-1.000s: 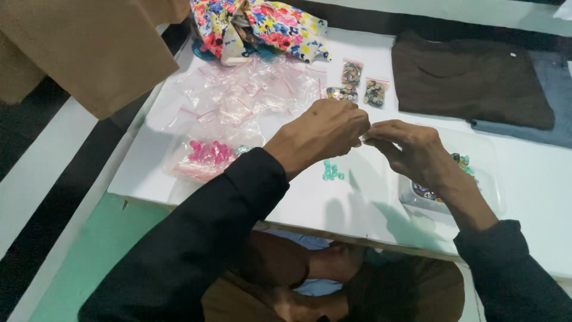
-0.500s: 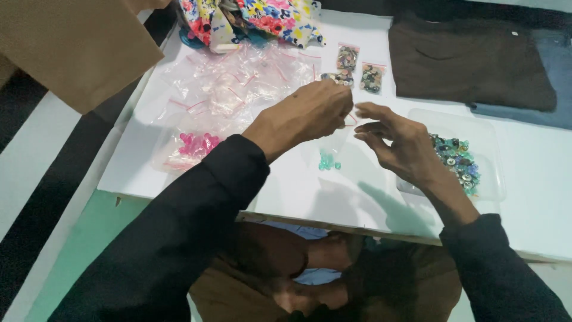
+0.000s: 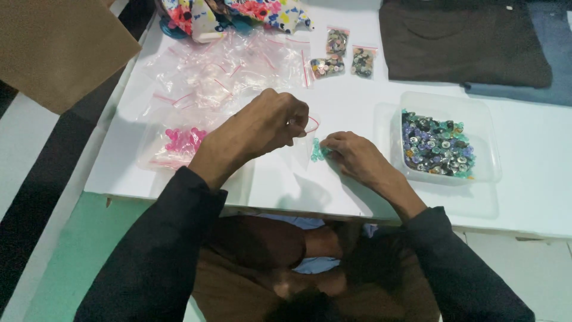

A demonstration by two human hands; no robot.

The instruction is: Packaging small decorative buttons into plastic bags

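Head view: left hand [image 3: 262, 128] is pinching a small clear bag [image 3: 307, 134], right hand [image 3: 351, 156] is pinching teal buttons [image 3: 317, 150]; a loosening grip risks scattering them.

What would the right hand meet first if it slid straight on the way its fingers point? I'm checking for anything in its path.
The right hand points leftward; the small teal pieces at its fingertips come first, seemingly touching already.
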